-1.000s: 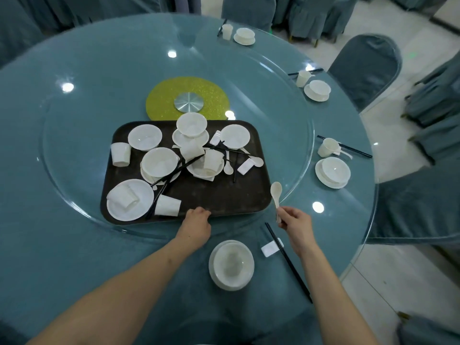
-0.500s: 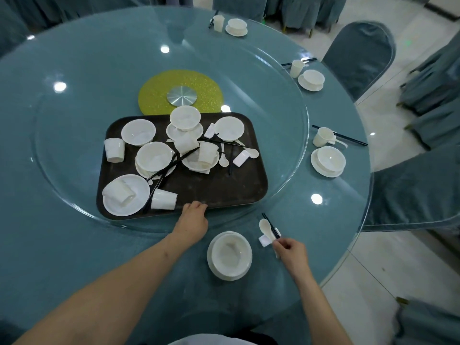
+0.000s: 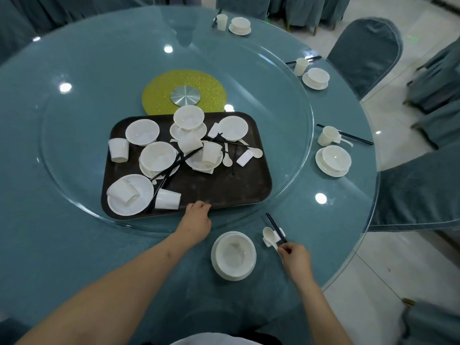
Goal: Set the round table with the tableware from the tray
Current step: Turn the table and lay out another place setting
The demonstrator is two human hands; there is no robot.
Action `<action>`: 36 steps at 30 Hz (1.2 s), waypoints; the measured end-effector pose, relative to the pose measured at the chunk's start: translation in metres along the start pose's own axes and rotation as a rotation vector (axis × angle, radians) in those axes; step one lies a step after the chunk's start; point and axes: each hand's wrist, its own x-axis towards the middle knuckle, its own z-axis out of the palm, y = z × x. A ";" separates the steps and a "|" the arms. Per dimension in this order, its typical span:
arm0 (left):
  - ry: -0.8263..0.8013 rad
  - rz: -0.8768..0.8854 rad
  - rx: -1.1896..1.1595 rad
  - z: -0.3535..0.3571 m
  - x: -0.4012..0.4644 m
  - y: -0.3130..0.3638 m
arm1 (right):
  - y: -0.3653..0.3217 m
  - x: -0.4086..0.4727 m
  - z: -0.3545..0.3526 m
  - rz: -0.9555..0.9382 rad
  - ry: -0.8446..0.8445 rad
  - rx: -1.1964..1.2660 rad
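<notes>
A dark brown tray sits on the glass turntable, loaded with several white bowls, plates, cups, spoons and black chopsticks. My left hand grips the tray's near edge. In front of me stands a white bowl on a plate. To its right a white spoon lies with its bowl on a small white rest, beside black chopsticks. My right hand pinches the spoon's handle end.
The glass turntable has a yellow disc with a metal hub at its centre. Three set places with bowl, cup and chopsticks line the table's right and far rim. Covered chairs stand around.
My right hand carried the spoon down from beside the tray and laid it on the rest next to the chopsticks. My left hand stayed on the tray edge.
</notes>
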 end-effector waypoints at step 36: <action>-0.011 -0.001 -0.001 -0.002 0.001 0.001 | -0.022 0.000 -0.011 -0.092 0.057 -0.017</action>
